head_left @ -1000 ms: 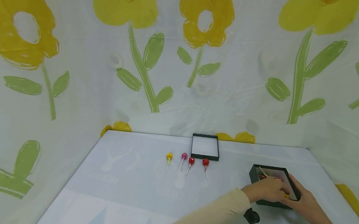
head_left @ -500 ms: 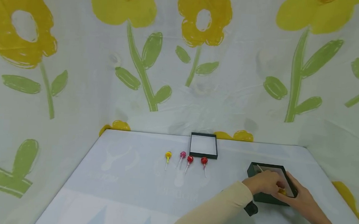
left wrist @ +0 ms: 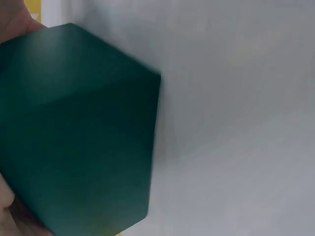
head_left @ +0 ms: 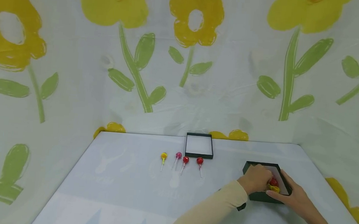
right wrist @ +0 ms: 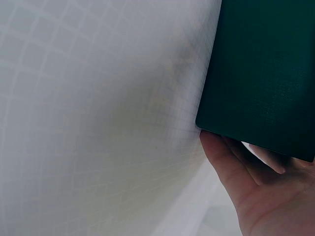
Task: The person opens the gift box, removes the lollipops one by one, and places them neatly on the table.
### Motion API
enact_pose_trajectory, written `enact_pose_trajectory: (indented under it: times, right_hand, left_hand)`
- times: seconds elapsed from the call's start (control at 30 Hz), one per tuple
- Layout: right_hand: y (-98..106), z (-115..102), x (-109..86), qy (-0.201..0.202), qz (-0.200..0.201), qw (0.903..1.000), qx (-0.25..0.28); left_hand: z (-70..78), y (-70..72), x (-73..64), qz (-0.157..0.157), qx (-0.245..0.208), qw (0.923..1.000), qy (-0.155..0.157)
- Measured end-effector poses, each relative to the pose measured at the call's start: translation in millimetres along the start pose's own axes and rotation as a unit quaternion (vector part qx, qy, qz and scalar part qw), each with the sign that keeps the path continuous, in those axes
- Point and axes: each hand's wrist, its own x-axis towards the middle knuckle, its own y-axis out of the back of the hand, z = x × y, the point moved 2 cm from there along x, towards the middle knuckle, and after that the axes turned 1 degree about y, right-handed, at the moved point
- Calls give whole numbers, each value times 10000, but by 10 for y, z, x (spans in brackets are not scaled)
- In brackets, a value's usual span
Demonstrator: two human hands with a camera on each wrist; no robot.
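Observation:
A dark green box (head_left: 265,197) with no lid on stands at the right of the table in the head view. From the left, my left hand (head_left: 256,178) reaches over its rim, fingers down inside and mostly hidden; I cannot tell whether they hold anything. Beside those fingers lie a red lollipop (head_left: 273,182) and a yellow lollipop (head_left: 274,189). My right hand (head_left: 297,196) grips the box at its near right corner, thumb across the front rim and fingers along the right wall. In the right wrist view, the right hand (right wrist: 270,191) is against the box's edge (right wrist: 261,73).
A shallow dark-rimmed lid (head_left: 199,155) lies at the table's back edge. Near it are a yellow lollipop (head_left: 164,156), a pink lollipop (head_left: 178,155) and two red ones, a left red lollipop (head_left: 186,159) and a right red lollipop (head_left: 200,161). A flowered cloth (head_left: 230,94) hangs behind the table (head_left: 114,187).
My left hand has moved towards the box's left side, uncovering the red and yellow lollipops. The white stick seen by it earlier is now hidden. The right hand keeps its grip; the head view has shifted slightly.

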Motion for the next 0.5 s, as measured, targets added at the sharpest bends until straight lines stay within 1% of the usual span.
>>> enact_pose_trajectory:
  times: [0.07,0.2,0.3,0.37,0.43,0.5]
  right_hand:
    - [-1,-9,2,22,13,10000,-1]
    - [4,-13,-5,-8,18,10000,11]
    - [7,-8,-10,-45,6,10000,39]
    - [4,-4,-6,-67,-3,10000,52]
    - [0,-4,-2,-106,-13,9999,55]
    - [3,-5,-5,-180,-27,9998,37]
  left_hand:
    - [-13,5,8,-129,-83,9999,-64]
    - [-40,21,34,-543,-402,9973,-276]
    - [-60,47,45,-827,-545,9947,-272]
    - [-71,68,33,-958,-506,9939,-226]
    - [-74,97,10,-1015,-383,9940,-103]
    - [-62,126,-18,-910,-158,9957,-63]
